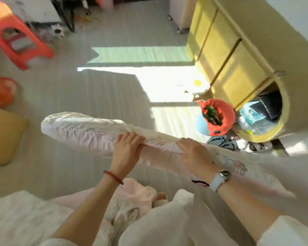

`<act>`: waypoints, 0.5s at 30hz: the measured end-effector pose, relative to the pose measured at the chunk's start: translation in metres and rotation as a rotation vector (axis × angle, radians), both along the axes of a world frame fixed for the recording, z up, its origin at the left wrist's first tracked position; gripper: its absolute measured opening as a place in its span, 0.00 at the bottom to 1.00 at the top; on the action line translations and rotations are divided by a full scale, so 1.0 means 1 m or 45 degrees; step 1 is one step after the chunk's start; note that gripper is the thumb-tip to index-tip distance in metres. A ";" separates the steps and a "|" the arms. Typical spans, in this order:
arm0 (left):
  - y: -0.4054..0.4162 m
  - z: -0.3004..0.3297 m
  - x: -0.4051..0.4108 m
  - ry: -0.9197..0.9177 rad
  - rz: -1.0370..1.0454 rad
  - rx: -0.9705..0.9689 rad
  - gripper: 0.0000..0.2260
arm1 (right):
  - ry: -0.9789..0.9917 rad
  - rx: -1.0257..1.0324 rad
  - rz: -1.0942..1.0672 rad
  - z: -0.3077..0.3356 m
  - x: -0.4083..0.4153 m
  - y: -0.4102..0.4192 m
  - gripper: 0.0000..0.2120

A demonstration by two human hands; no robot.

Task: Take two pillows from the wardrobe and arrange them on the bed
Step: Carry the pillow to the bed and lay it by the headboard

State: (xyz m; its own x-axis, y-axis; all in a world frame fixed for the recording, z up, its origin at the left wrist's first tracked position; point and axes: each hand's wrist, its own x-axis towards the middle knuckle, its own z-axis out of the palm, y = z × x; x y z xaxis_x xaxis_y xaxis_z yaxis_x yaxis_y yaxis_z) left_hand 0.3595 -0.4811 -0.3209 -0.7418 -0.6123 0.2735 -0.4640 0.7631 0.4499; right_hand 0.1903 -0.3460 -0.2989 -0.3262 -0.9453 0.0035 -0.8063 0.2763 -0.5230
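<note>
A long pale pink pillow (78, 132) with cartoon drawings hangs in the air across the middle of the head view, seen edge-on above the floor. My left hand (126, 150), with a red bead bracelet at the wrist, grips its upper edge near the middle. My right hand (194, 153), with a white watch on the wrist, grips the same edge further right. The pillow's right end runs out of view behind my right arm. White bedding (25, 219) lies at the bottom left. No wardrobe is recognisable in this blurred frame.
A yellow cabinet (229, 55) with a round opening stands at the right, an orange bag on a blue bin (219, 118) at its foot. An orange stool (16, 41) stands far left, a yellow cushion (4, 135) lower left. Sunlit floor (114, 82) lies between them.
</note>
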 end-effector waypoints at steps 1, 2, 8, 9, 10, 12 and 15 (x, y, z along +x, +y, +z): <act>-0.017 0.000 0.014 0.020 0.096 -0.020 0.11 | -0.022 -0.001 0.057 -0.002 0.006 -0.029 0.14; -0.032 0.001 0.028 0.036 0.195 -0.036 0.10 | -0.044 0.001 0.114 -0.003 0.013 -0.058 0.13; -0.129 -0.005 0.110 0.083 0.749 -0.109 0.06 | -0.010 -0.002 0.615 -0.014 0.068 -0.240 0.24; -0.148 -0.008 0.123 0.064 0.833 -0.118 0.07 | -0.008 -0.012 0.688 -0.018 0.081 -0.273 0.24; -0.168 -0.010 0.136 0.035 0.919 -0.108 0.08 | 0.002 -0.019 0.755 -0.021 0.094 -0.305 0.23; -0.205 -0.011 0.160 -0.007 1.105 -0.034 0.12 | 0.048 -0.040 0.924 -0.026 0.122 -0.367 0.22; -0.248 0.000 0.194 0.005 1.329 0.025 0.15 | 0.044 -0.057 1.133 -0.022 0.167 -0.446 0.21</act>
